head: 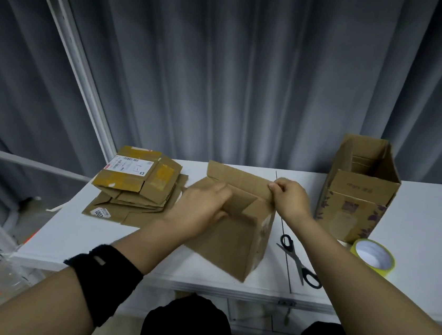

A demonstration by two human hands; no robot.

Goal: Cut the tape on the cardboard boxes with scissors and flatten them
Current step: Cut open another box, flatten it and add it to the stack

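Note:
A brown cardboard box (236, 238) stands tilted on the white table (123, 241), its top flaps open. My left hand (201, 206) grips the box's near left edge, thumb curled under the rim. My right hand (289, 198) pinches the right corner of the raised far flap. Black-handled scissors (298, 260) lie on the table just right of the box, under my right forearm. A stack of flattened boxes (138, 185) lies at the left. A taller open box (360, 191) with purple print stands at the right.
A roll of yellow tape (373, 256) lies in front of the tall box. Grey curtains (226, 66) hang behind the table. White metal framing (71, 48) rises at the left. My knees (188, 326) sit below the table's front edge.

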